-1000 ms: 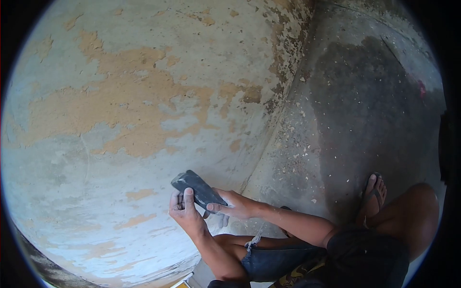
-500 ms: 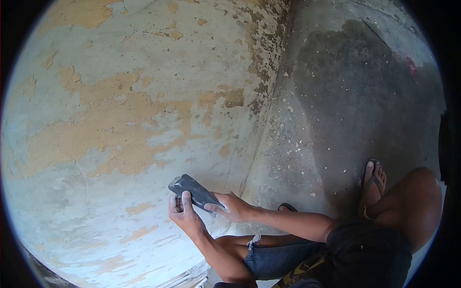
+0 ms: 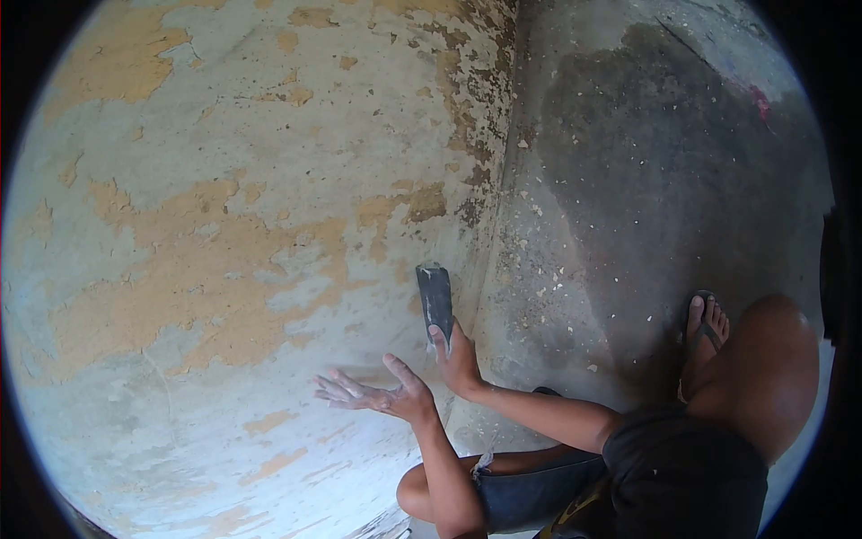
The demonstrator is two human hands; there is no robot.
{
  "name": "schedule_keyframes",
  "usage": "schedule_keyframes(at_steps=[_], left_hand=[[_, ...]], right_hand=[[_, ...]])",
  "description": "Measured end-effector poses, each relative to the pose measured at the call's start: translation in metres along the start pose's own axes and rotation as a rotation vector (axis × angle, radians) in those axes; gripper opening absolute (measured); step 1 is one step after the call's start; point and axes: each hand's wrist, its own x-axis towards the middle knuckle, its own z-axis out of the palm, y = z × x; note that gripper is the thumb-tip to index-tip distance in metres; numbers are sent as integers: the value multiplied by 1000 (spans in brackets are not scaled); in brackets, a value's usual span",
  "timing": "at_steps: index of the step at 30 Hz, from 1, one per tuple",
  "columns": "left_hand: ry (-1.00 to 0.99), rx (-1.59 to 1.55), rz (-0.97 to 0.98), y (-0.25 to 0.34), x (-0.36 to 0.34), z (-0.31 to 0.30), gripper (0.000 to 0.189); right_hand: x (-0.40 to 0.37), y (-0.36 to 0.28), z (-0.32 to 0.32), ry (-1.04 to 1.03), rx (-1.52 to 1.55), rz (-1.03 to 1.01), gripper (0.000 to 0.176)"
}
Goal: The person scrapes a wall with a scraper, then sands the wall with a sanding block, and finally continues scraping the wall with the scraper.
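A dark grey, flat oblong piece [image 3: 435,296], which looks like folded sandpaper, stands up from my right hand [image 3: 458,361]. The thumb and fingers of that hand grip its lower end. Pale dust shows at its top edge. My left hand [image 3: 388,395] is empty, its fingers spread and whitened with dust, to the left of the right hand and apart from the piece. Both hands are in front of the wall [image 3: 233,269], whose light paint has peeled into tan patches.
The concrete floor [image 3: 575,225] meets the wall along a stained, flaking edge. Paint chips lie scattered there, and a large dark patch [image 3: 682,180] spreads over the floor. My sandalled foot [image 3: 705,323] and bent knee [image 3: 781,359] are at the right.
My left hand has let go of the dark piece and opened. My right hand has moved up and right, turning the piece from slanted to nearly upright.
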Motion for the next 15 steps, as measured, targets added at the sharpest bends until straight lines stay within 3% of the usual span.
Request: schedule_keyframes(at_steps=[2, 4, 9, 15], left_hand=[[0, 9, -14, -11, 0, 4, 77], [-9, 27, -30, -18, 3, 4, 78], [-247, 241, -107, -27, -1, 16, 87], [-209, 293, -105, -33, -2, 29, 91]], right_hand=[[5, 0, 3, -23, -13, 27, 29], [10, 2, 3, 44, -111, -134, 27], [23, -8, -1, -47, -88, -26, 28], [-23, 26, 12, -97, -50, 32, 30]])
